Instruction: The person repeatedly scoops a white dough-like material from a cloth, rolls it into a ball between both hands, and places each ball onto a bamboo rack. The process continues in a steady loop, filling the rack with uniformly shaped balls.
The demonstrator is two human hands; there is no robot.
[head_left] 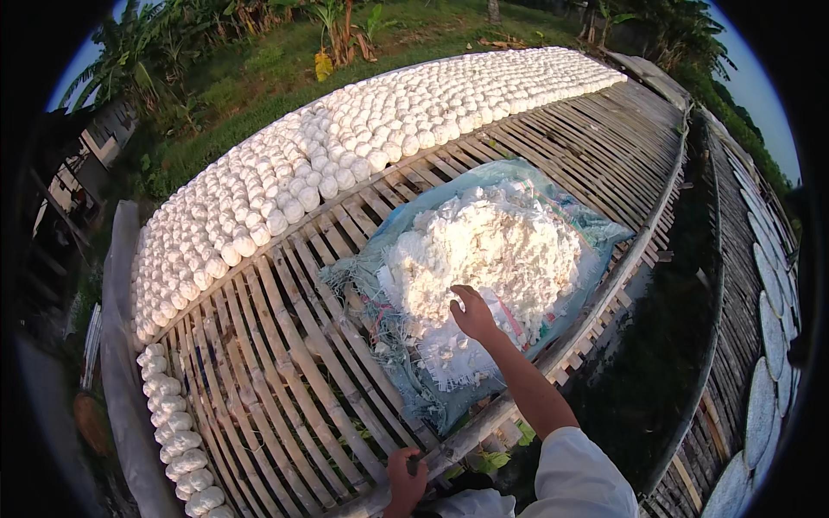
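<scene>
A heap of moist white crumbly mass [486, 239] lies on blue-green woven plastic sacking [447, 408] with frayed edges. My right hand [473, 314] is over the near edge of this heap, thumb and fingers apart, with nothing visible in it. Beneath and beside that hand is a white woven sack flap [453, 356] strewn with crumbs. My left hand [407, 476] is at the near edge of the bamboo-slat platform [311, 362], beside its edge pole [453, 447]. Its fingers are curled, with an empty gap between thumb and forefinger; whether it touches the pole is unclear.
Rows of white rounded lumps [363, 136] cover the platform's far side, and another row [175, 421] runs down the left end. Gaps show between the slats. To the right, across a dark gap, a second slatted rack [732, 259] bears flat round sheets [758, 401].
</scene>
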